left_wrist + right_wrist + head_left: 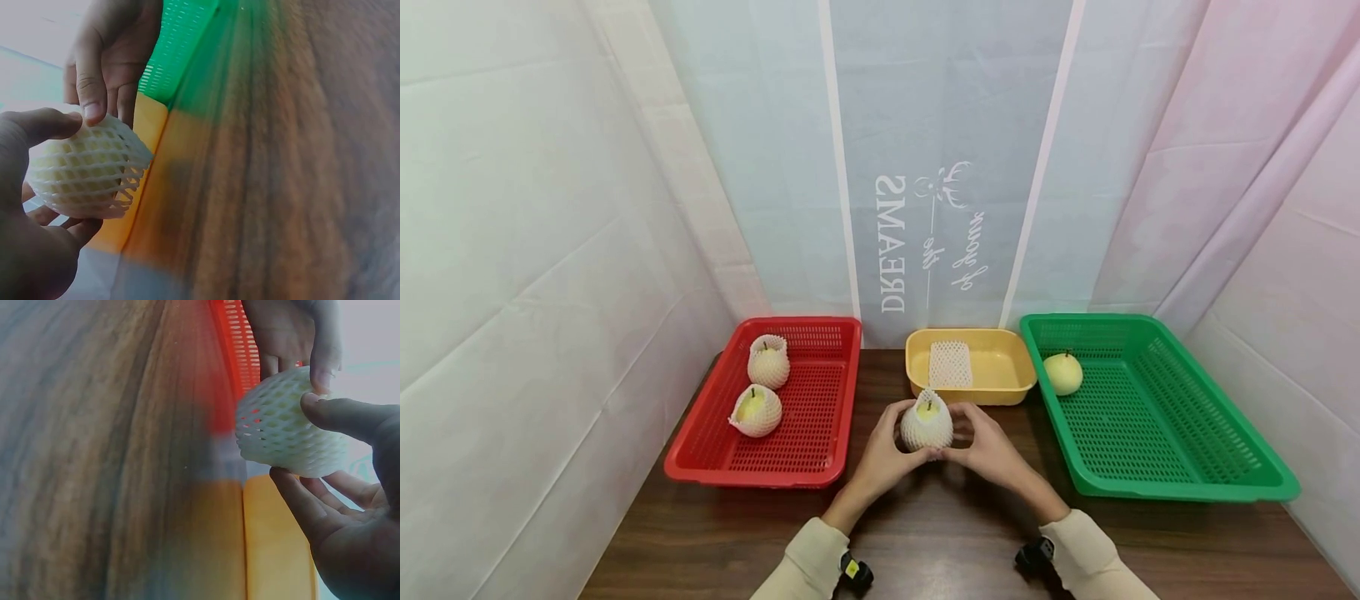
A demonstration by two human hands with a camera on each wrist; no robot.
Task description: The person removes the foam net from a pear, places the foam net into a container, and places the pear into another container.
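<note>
Between both hands is a pear wrapped in a white foam net sleeve, its stem pointing up through the open top. My left hand grips it from the left, with the thumb at the near side and fingers curled round behind. From the right, my right hand holds it the same way. The thumbs meet on the near side of the foam net. In the right wrist view, the right fingers curl under the netted pear. Above the table, the pear is in front of the yellow basket.
A red basket on the left holds two netted pears. The yellow basket at the back contains a flat foam net. On the right, a green basket holds one bare pear. All stand on a dark wooden table.
</note>
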